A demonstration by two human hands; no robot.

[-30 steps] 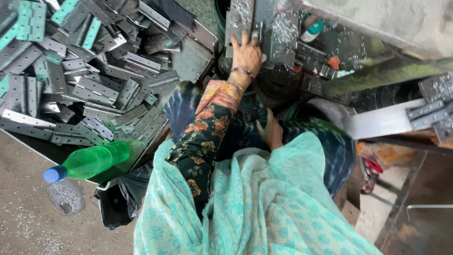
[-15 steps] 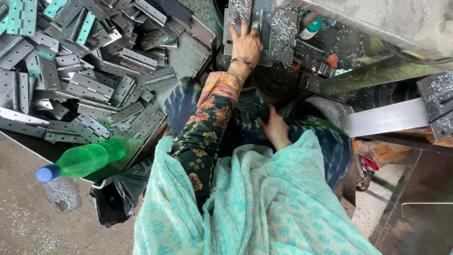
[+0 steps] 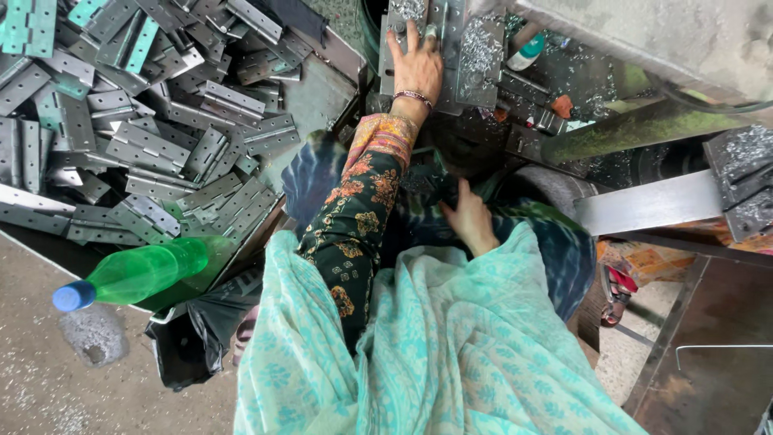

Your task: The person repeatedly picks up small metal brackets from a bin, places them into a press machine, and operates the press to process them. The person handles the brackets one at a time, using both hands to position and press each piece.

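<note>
Left hand [image 3: 416, 66] lies flat, fingers spread, on the metal plate [image 3: 403, 32] of the machine, gripping nothing. Right hand [image 3: 469, 219] rests loosely open on the lap below it, empty; hinge pile [image 3: 145, 121] left of the plate.

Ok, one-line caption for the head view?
Left hand flat on shaving-strewn metal plate, right hand in lap, hinge pile alongside.

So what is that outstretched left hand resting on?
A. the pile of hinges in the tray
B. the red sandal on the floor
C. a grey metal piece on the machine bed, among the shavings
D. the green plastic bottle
C: the left hand lies flat on a grey metal piece on the machine, metal shavings beside it; the green bottle and the pile of hinges lie apart.
</note>
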